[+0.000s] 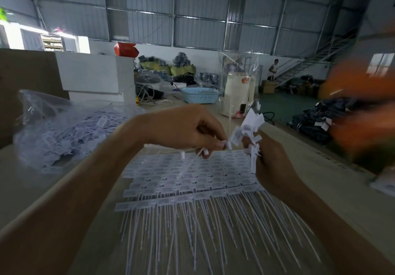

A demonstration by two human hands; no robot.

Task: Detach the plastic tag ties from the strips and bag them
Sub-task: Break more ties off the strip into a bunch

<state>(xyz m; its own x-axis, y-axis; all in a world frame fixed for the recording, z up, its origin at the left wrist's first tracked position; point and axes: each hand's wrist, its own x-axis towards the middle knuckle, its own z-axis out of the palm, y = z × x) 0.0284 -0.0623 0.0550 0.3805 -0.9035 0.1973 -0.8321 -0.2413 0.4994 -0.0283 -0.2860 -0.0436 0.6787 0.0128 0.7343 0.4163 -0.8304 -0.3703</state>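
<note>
A stack of white tag-tie strips (188, 180) lies on the table in front of me, label heads in rows and thin tails fanning toward me. Above its far edge, my left hand (188, 129) pinches a thin white strip (183, 150) with small stubs on it. My right hand (271, 159) grips a bunch of detached white tag ties (250, 129), their flat heads sticking up. A clear plastic bag (64, 129) full of loose ties lies at the left. Another clear bag (239, 82) stands upright behind my hands.
A brown carton (27, 86) and white boxes (96, 75) stand at the back left. A blue basket (199, 95) and a cream appliance (237, 93) sit behind. A blurred orange shape (363, 108) fills the right side. A person stands far off by the stairs.
</note>
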